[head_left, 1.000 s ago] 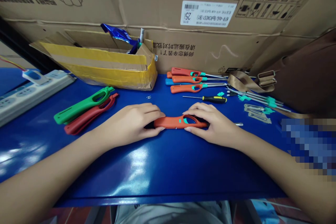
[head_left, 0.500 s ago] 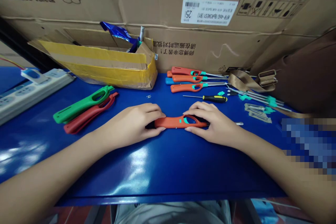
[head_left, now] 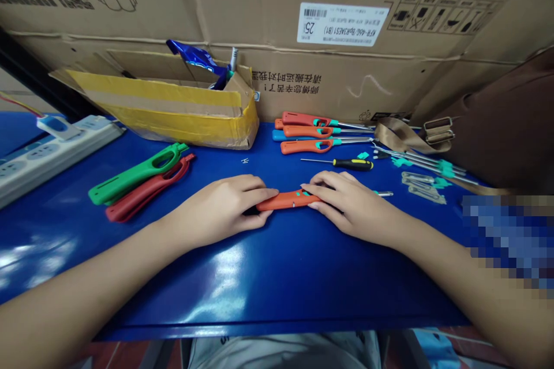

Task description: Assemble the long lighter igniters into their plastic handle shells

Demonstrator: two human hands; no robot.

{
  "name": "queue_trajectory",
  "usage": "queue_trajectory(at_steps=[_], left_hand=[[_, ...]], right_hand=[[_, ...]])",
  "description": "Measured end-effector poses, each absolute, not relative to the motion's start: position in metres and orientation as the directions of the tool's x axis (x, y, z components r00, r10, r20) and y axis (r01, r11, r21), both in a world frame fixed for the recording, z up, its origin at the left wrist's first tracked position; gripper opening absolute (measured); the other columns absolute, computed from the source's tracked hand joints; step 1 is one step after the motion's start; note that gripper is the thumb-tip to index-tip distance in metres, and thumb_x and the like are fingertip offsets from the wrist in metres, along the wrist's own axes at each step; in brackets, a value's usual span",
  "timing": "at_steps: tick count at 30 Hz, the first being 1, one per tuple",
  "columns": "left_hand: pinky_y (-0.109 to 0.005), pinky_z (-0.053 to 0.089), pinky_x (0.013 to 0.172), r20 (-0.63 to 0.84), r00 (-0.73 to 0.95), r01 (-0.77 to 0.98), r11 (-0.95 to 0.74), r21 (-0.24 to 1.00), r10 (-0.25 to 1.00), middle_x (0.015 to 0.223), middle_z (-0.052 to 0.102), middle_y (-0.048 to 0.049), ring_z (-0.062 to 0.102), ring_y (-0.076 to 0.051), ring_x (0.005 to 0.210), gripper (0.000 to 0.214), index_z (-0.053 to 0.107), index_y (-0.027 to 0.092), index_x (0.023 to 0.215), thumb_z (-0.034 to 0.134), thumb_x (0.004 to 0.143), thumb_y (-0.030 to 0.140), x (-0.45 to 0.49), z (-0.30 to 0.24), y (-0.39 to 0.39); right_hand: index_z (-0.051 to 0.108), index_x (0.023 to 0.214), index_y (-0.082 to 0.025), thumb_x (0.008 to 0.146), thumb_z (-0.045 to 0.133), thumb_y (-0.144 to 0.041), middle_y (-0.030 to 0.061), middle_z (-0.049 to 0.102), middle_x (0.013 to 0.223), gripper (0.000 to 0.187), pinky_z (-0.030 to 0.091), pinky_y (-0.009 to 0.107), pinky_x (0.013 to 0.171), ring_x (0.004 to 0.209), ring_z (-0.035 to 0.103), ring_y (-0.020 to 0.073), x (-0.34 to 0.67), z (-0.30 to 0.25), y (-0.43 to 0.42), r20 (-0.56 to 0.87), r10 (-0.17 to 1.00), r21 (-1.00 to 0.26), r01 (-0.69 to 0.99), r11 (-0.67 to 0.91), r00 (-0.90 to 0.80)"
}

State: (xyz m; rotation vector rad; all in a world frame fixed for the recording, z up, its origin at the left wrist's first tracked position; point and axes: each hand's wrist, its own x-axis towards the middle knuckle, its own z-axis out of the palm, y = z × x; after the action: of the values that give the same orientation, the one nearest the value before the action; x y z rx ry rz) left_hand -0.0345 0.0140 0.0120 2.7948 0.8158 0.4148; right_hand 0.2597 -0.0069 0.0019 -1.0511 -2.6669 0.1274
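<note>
Between my hands lies an orange long-nosed lighter (head_left: 285,200), its metal nozzle poking out past my right hand. My left hand (head_left: 231,203) pinches the handle's left end between thumb and fingers. Around the trigger end my right hand (head_left: 346,203) is closed, covering most of the trigger loop. Several assembled lighters (head_left: 307,132) in orange, red and blue lie behind it, nozzles to the right. A screwdriver (head_left: 352,164) with a black and yellow handle rests just beyond my right hand. Tiny screws (head_left: 244,161) lie beyond my left hand.
Left of my hands lie a green lighter shell (head_left: 136,174) and a red lighter shell (head_left: 149,190). A taped cardboard box (head_left: 173,109) and a power strip (head_left: 56,153) stand behind them. Metal rods (head_left: 424,158), clear pieces (head_left: 424,187) and a brown strap (head_left: 402,138) are at right.
The orange lighter has tipped so its side edge shows more and its trigger loop less. My right hand has shifted slightly left and covers more of it.
</note>
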Motion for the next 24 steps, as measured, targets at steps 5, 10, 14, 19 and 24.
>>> queue_trajectory(at_steps=[5, 10, 14, 19, 24], left_hand=[[-0.031, 0.053, 0.085, 0.283, 0.812, 0.448, -0.855, 0.259, 0.511, 0.103, 0.071, -0.0081, 0.067, -0.02, 0.092, 0.026, 0.07, 0.015, 0.119, 0.056, 0.102, 0.028, -0.032, 0.008, 0.014], [-0.031, 0.054, 0.083, 0.336, 0.812, 0.406, -0.875, 0.263, 0.478, 0.1, 0.072, -0.0092, 0.068, -0.02, 0.09, 0.025, 0.07, 0.011, 0.117, 0.056, 0.103, 0.027, -0.029, 0.009, 0.01], [-0.03, 0.053, 0.079, 0.356, 0.814, 0.393, -0.887, 0.242, 0.458, 0.095, 0.07, -0.0089, 0.066, -0.019, 0.084, 0.023, 0.069, 0.01, 0.111, 0.055, 0.103, 0.026, -0.027, 0.011, 0.005], [-0.03, 0.052, 0.075, 0.384, 0.789, 0.423, -0.878, 0.226, 0.479, 0.093, 0.069, -0.0077, 0.064, -0.018, 0.082, 0.021, 0.067, 0.01, 0.114, 0.055, 0.103, 0.024, -0.026, 0.011, 0.003], [-0.032, 0.053, 0.078, 0.418, 0.765, 0.458, -0.87, 0.182, 0.49, 0.095, 0.07, -0.0085, 0.064, -0.02, 0.085, 0.021, 0.066, 0.011, 0.113, 0.053, 0.103, 0.024, -0.029, 0.013, 0.006]], right_hand=[[0.063, 0.133, -0.011, 0.105, 0.05, -0.032, 0.0159, 0.067, 0.119, 0.038, 0.054, 0.045, 0.094, 0.109, 0.064, 0.0273, 0.262, 0.001, -0.006, 0.26, 0.656, -0.213, 0.62, 0.755, -0.709], [0.068, 0.12, -0.013, 0.104, 0.051, -0.027, 0.0125, 0.07, 0.11, 0.027, 0.055, 0.041, 0.091, 0.102, 0.066, 0.0243, 0.262, 0.003, -0.007, 0.271, 0.641, -0.252, 0.59, 0.767, -0.718], [0.068, 0.108, -0.014, 0.104, 0.051, -0.024, 0.0108, 0.07, 0.1, 0.021, 0.053, 0.039, 0.088, 0.095, 0.064, 0.0236, 0.262, 0.006, -0.009, 0.267, 0.644, -0.281, 0.581, 0.764, -0.717], [0.067, 0.108, -0.014, 0.103, 0.052, -0.024, 0.0096, 0.069, 0.099, 0.019, 0.051, 0.037, 0.084, 0.093, 0.064, 0.0232, 0.262, 0.005, -0.007, 0.25, 0.672, -0.29, 0.608, 0.739, -0.697], [0.068, 0.108, -0.015, 0.099, 0.062, -0.034, 0.0073, 0.072, 0.096, 0.021, 0.046, 0.036, 0.082, 0.088, 0.064, 0.0221, 0.27, 0.015, -0.005, 0.32, 0.701, -0.236, 0.663, 0.71, -0.637]])
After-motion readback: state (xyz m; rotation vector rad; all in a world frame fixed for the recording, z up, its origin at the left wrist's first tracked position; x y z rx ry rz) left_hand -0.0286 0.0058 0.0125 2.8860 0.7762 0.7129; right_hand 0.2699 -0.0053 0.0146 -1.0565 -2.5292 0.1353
